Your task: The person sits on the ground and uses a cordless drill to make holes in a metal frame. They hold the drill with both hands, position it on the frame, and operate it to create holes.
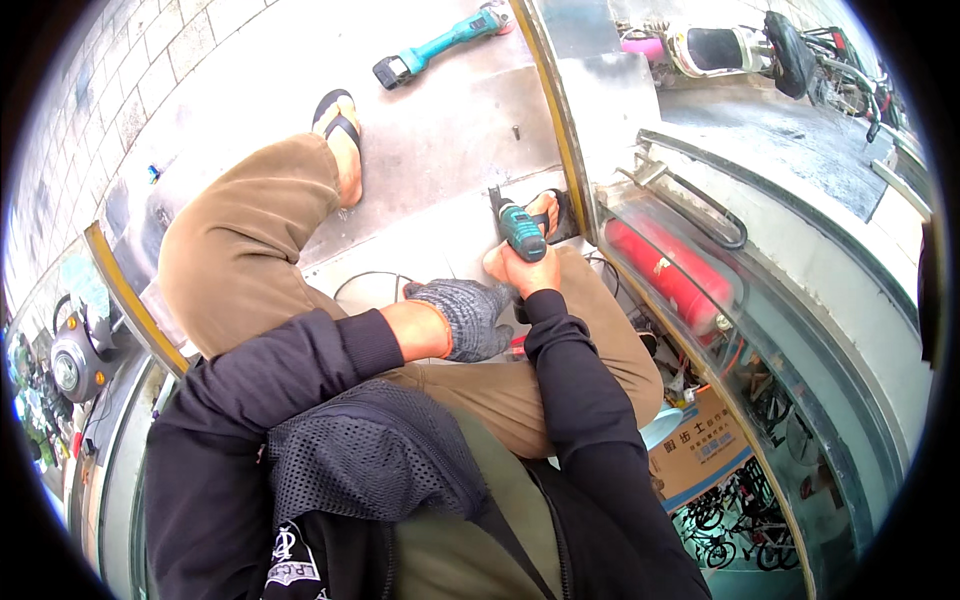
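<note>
My right hand, bare, is wrapped round the handle of a teal and black cordless drill. The drill points away from me, and a dark piece shows at its front end beside my sandalled right foot. My left hand wears a grey knitted glove and rests over my lap, close to the drill's lower end. Its thumb and fingers look apart, with nothing visible in them. Ahead on the pale metal-like surface lies a small dark screw or bolt.
A teal cordless angle grinder lies at the far side. Yellow-edged frames stand on both sides. At right, behind glass, are a red cylinder and a cardboard box. A thin black cable loops near my legs.
</note>
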`<state>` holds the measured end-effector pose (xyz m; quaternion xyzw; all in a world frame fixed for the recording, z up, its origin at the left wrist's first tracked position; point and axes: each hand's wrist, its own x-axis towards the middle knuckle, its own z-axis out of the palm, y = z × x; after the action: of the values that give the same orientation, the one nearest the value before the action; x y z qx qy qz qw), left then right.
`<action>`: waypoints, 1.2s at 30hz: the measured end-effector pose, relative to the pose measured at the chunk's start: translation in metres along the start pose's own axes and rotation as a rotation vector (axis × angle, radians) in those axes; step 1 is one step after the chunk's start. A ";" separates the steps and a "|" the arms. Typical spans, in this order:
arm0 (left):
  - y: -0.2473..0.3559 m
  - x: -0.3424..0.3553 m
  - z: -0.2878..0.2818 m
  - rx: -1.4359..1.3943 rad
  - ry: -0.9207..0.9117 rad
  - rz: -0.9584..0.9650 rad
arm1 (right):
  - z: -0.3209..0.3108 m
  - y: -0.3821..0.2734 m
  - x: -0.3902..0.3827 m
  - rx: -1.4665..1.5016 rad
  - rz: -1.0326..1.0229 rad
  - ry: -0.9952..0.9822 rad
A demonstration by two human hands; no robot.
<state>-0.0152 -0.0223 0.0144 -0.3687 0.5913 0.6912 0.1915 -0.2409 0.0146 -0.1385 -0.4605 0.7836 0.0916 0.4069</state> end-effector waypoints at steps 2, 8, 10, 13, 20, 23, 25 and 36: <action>-0.006 -0.005 -0.003 0.010 -0.018 -0.038 | -0.004 -0.007 -0.004 0.011 0.027 -0.043; 0.005 -0.016 -0.025 0.150 -0.034 0.009 | 0.003 0.001 -0.004 -0.142 -0.034 0.001; -0.003 -0.005 -0.018 0.182 -0.027 0.037 | 0.007 0.012 -0.008 -0.062 -0.086 0.028; -0.015 0.021 -0.007 -0.015 0.111 -0.097 | -0.009 -0.012 -0.011 0.092 -0.012 -0.021; -0.023 0.035 -0.004 -0.182 0.174 -0.165 | 0.004 0.016 -0.002 0.097 -0.114 0.059; -0.023 0.033 -0.002 -0.146 0.173 -0.146 | 0.000 0.008 -0.002 0.176 -0.108 0.031; -0.023 0.040 0.002 -0.082 0.170 -0.132 | 0.007 0.022 0.009 0.315 -0.176 0.106; -0.013 0.033 0.004 -0.089 0.101 -0.174 | 0.009 0.028 0.018 0.506 0.035 0.049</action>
<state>-0.0290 -0.0216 -0.0185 -0.4611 0.5346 0.6781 0.2045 -0.2628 0.0234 -0.1640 -0.3322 0.7992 -0.1116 0.4883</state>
